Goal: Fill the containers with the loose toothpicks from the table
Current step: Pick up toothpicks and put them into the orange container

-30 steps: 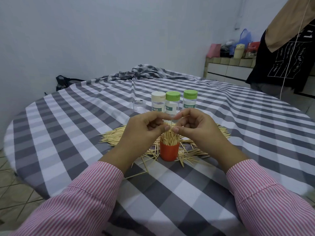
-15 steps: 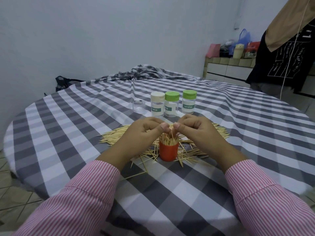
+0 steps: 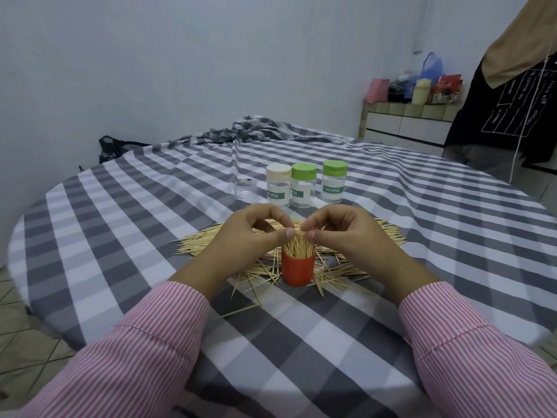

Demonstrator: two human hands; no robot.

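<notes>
The red container [image 3: 298,270] stands on the table [image 3: 120,236] in the middle of the loose toothpicks [image 3: 211,244], near the front edge. It is a small round plastic cup, smooth, and it is packed with upright toothpicks [image 3: 300,247] whose thin tips stand above its rim. The left hand [image 3: 250,236] and the right hand [image 3: 346,233] meet just over it; each one has curled fingers and pinches the tops of this bundle between thumb and fingertips.

I judge that this cup is almost full, but much remains: a wide flat heap of pale wooden sticks lies behind it and many single ones are scattered around its base. Behind the heap three clear jars stand in a row, one with a cream lid [image 3: 278,171] and two with green lids [image 3: 304,171], all closed and seemingly empty. A short clear cup [image 3: 245,190] stands beside them. The cloth is soft, grey and white checked.
</notes>
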